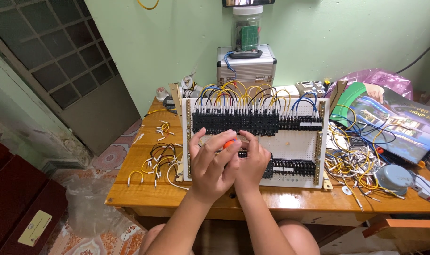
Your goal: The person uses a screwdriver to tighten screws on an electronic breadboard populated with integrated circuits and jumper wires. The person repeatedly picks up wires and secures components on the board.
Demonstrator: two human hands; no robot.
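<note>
While you lean in over the wooden table (144, 196), the white perforated panel (295, 148) fills your view, tilted up toward you, with 2 rows of black terminal blocks (233, 123) across it and loops of yellow, blue and black wire arching over the top row. Right of it lies a tangle of loose wires (351, 160) beside a round grey cap (394, 177), and to the left a scatter of short jumper wires (160, 158).

What could go wrong: with both hands bunched so tight, I'd judge the tool could slip off its screw and skid along the lower row of blocks, or a sleeve of your wrist could drag the loose jumpers off the table edge. The panel only leans, so a hard push could shove it backward.

Now the hands. Your left hand (210, 165) is curled closed, fingers wrapped over the orange-handled tool (230, 143), which peeks out between both hands just above the lower row. Your right hand (252, 163) is also closed, pressed against the left and steadying the same handle; the tip is hidden.
</note>
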